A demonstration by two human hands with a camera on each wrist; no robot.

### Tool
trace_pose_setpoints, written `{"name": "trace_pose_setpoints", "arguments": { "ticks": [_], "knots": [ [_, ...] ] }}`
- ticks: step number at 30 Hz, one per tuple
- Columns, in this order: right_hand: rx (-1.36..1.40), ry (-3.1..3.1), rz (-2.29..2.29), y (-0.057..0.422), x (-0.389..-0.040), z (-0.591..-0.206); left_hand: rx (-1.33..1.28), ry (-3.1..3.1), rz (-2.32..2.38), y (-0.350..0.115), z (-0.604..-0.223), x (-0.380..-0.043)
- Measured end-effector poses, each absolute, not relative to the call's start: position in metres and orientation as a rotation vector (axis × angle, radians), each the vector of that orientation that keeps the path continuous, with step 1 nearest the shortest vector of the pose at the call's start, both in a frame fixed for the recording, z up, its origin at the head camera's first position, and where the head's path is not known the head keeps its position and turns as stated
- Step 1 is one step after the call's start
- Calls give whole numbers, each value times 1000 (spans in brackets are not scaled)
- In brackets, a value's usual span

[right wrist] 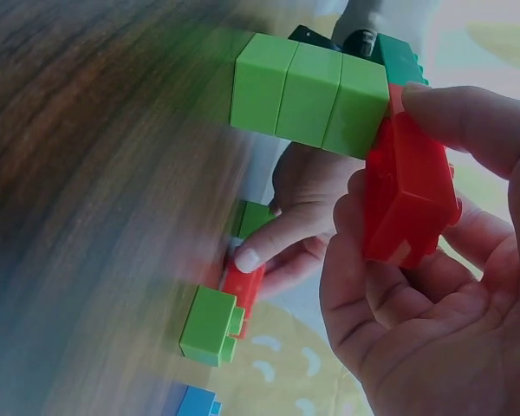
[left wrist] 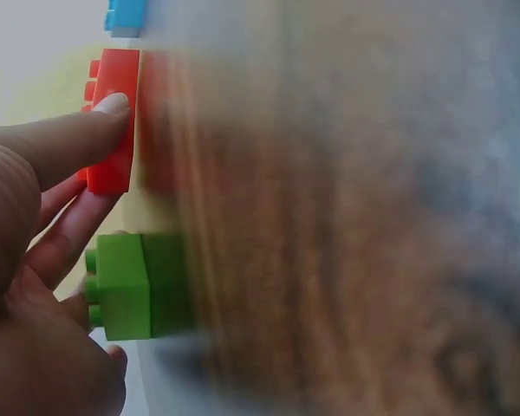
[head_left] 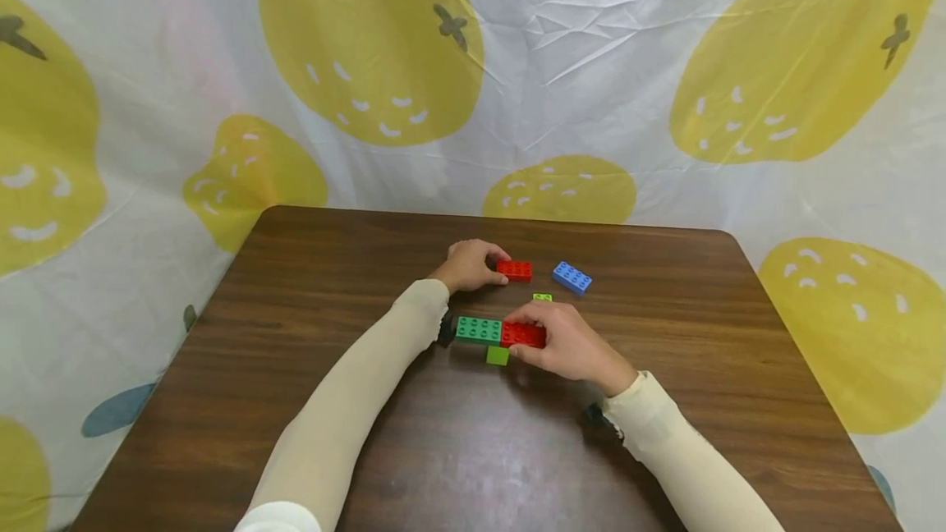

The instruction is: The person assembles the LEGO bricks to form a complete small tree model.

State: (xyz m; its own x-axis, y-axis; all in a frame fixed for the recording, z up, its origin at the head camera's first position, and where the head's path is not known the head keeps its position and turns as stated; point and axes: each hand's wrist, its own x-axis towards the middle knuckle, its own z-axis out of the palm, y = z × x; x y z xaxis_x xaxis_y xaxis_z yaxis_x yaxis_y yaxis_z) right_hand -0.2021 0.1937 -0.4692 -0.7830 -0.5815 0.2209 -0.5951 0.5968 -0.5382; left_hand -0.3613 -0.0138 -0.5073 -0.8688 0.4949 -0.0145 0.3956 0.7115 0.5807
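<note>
Here at the centre, the near red brick (head_left: 523, 335) is sitting end to end with a dark green brick (head_left: 478, 330), and a lime stack (right wrist: 309, 94) of three is showing beneath their join. The right hand (head_left: 565, 341) is gripping that red brick, thumb on one long side, fingers curling along the other, the wrist angling in from the lower right. Just how the bricks are locking together underneath is staying out of sight, and whether the stack's foot is touching the desk (head_left: 296, 294) is hard to tell.

Farther off, the left hand (head_left: 470, 265) is reaching forward and pinching the left end of the far red brick (head_left: 515, 271), thumb on the near side, fingers behind; in the head view it is covering part of that end. A green brick (left wrist: 124, 286) is lying close under its fingers, showing in the wrist views while the hand is hiding it from above.

A small lime brick (head_left: 543, 297) is sitting between the two hands, partly blocked by the right one. The blue brick (head_left: 572, 277) is resting to the far red brick's right, getting cropped in both wrist views, where the desk is blurring badly.
</note>
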Motion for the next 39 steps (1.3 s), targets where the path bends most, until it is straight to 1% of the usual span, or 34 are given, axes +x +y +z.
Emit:
{"name": "trace_pose_setpoints", "arguments": {
  "ticks": [6,14,25,31,39],
  "knots": [
    [1034,-2795,951,193,-202,-468,672,2747,982,-23,-503,-361],
    [1031,-2795,948,194,-203,-468,720,2689,1139,-37,-497,-356],
    [1025,-2790,993,197,-201,-467,773,2675,1236,-56,-482,-342],
    [999,-2794,1001,201,-199,-467,830,2657,1252,-62,-469,-327],
    [981,-2803,1008,205,-199,-469,962,2581,1252,-64,-454,-298]
  ]
}}
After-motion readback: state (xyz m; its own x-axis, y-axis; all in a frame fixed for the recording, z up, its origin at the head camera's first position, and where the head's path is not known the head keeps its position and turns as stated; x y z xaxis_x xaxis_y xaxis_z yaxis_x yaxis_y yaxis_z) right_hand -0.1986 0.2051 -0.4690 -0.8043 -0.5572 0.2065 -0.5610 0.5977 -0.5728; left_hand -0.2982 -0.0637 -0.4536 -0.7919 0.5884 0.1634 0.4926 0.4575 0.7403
